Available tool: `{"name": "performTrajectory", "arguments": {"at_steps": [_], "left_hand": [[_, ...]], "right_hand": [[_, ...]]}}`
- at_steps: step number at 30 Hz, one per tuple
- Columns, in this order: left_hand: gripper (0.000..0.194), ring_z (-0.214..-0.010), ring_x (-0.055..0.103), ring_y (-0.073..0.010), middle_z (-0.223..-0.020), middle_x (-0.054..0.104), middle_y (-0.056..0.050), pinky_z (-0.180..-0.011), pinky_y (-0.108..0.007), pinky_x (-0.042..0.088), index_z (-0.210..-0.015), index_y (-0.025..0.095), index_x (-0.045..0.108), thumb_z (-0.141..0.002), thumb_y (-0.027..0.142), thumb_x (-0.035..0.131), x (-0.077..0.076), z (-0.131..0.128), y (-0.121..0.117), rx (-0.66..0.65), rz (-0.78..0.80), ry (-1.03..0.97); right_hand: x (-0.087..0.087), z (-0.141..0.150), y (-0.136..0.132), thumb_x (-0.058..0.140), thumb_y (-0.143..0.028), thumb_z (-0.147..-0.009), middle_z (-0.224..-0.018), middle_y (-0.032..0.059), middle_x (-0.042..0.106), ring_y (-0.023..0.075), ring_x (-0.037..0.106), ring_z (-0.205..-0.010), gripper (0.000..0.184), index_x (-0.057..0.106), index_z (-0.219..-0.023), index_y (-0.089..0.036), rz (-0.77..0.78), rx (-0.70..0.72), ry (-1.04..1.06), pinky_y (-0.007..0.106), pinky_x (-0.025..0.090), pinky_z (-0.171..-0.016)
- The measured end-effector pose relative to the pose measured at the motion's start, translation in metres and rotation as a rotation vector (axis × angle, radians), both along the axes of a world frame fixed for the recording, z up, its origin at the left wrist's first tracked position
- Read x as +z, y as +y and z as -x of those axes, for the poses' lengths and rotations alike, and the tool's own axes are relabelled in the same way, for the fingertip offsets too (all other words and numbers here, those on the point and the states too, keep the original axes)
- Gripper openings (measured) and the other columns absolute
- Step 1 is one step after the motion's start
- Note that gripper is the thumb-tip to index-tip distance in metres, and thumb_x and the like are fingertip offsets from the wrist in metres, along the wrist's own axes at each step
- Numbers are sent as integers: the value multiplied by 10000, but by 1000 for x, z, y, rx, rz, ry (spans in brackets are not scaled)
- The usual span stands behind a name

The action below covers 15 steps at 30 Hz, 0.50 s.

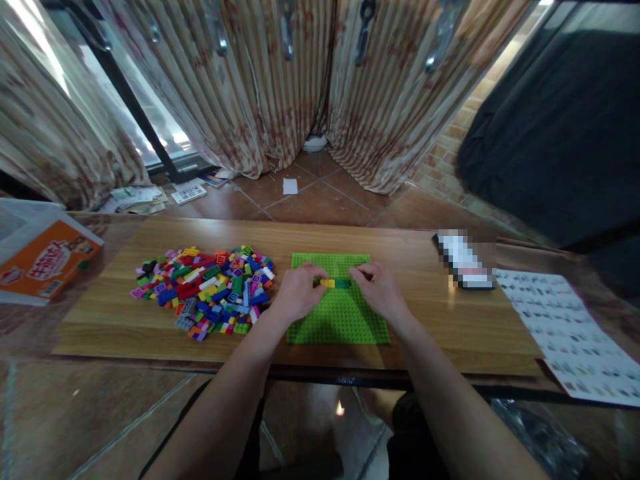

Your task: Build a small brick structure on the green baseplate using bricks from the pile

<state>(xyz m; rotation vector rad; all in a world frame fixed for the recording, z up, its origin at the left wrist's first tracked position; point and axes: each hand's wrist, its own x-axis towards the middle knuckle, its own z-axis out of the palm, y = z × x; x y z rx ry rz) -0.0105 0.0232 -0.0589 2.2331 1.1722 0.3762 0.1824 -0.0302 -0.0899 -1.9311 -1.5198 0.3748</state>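
Note:
A light green studded baseplate point(340, 325) lies on the wooden table in front of me. Over its upper middle runs a short row of toy bricks, with a yellow brick point(328, 284) on the left and a dark green brick point(343, 284) on the right. My left hand point(300, 291) has its thumb and fingers closed at the yellow end, where a dark bit shows between the fingertips. At the green end my right hand point(379, 288) is pinched in the same way. Whether the row is pressed onto the plate or held just above it, I cannot tell.
A heap of mixed coloured bricks point(210, 283) spreads left of the baseplate. At the table's point(420, 340) right lie a blurred phone-like device point(465, 260) and a printed sheet point(570, 327). An orange-labelled plastic bag point(50, 260) sits at the far left.

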Motion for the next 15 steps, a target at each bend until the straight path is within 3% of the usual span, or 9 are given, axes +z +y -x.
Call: {"name": "performTrajectory", "arguments": {"at_steps": [7, 15], "left_hand": [[153, -827, 639, -172, -944, 701, -32, -818, -301, 494, -955, 215, 742, -831, 225, 652, -3, -3, 1, 23, -26, -3], [156, -814, 649, -177, -950, 707, -42, -806, -302, 504, -943, 205, 755, -815, 229, 669, -6, -4, 1, 26, -38, 1]], "right_hand": [[1, 2, 0, 504, -408, -885, -687, 43, 671, 182, 589, -667, 348, 721, -729, -185, 6, -11, 13, 298, 420, -639], [0, 21, 1, 597, -358, -861, -877, 80, 719, 221, 640, -852, 225, 753, -829, -198, -60, -4, 62, 355, 479, -804]]}}
